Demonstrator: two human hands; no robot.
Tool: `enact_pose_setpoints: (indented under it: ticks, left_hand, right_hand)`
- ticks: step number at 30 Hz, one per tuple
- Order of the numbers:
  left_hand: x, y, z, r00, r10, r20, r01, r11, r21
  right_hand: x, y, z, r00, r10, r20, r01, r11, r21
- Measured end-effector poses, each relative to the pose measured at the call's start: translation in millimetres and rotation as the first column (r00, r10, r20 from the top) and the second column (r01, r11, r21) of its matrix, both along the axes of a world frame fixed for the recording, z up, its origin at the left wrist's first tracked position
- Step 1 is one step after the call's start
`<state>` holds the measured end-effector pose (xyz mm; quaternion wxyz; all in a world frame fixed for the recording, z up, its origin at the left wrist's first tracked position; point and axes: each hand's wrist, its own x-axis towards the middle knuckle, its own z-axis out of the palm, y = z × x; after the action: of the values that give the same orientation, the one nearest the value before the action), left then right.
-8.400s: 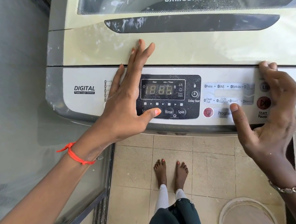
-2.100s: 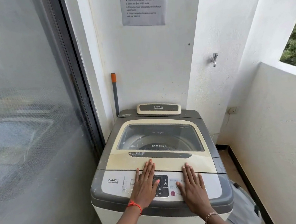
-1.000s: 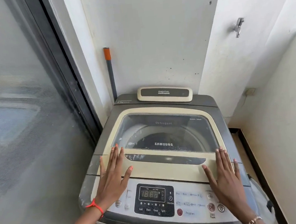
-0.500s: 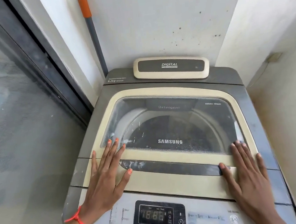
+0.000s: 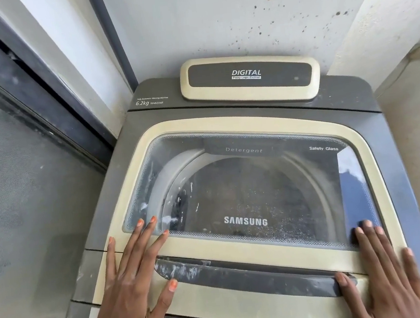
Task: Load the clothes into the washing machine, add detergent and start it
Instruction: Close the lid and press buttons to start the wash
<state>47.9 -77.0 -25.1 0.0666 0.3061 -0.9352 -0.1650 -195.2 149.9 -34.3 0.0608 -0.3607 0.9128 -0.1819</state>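
Note:
A grey and cream top-loading washing machine fills the view, its cream-framed glass lid shut. Through the glass I see the drum ring and a dark drum interior; its contents are hard to make out. My left hand lies flat with straight, spread fingers on the lid's front left corner, fingertips on the glass edge. My right hand lies flat on the front right corner, thumb on the dark lid handle. Neither hand holds anything. The control panel is almost out of view at the bottom.
A cream and grey "DIGITAL" box sits on the machine's back edge. A dark-framed sliding screen door stands close on the left. White walls close the corner behind and to the right. A grey pole leans in the back corner.
Both hands left the control panel and slid forward onto the lid's front corners. My head has come closer and lower over the machine, so the panel has dropped out of view.

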Motion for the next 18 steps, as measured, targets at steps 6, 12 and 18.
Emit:
enact_pose_setpoints:
  ticks: [6, 12, 18]
  left_hand:
    - [-1.2, 0.2, 0.5, 1.000, 0.005, 0.005, -0.005, 1.000, 0.002]
    - [0.7, -0.6, -0.6, 1.000, -0.003, 0.020, 0.004, 1.000, -0.008]
    - [1.2, 3.1, 1.6, 1.000, 0.008, -0.013, -0.008, 1.000, 0.005]
  right_hand:
    - [-0.5, -0.2, 0.7, 0.999, -0.012, -0.031, 0.012, 1.000, -0.006]
    - [2.0, -0.4, 4.1, 1.000, -0.016, -0.027, 0.016, 1.000, -0.014]
    - [3.7, 5.6, 5.4, 0.999, -0.020, -0.045, 0.019, 1.000, -0.025]
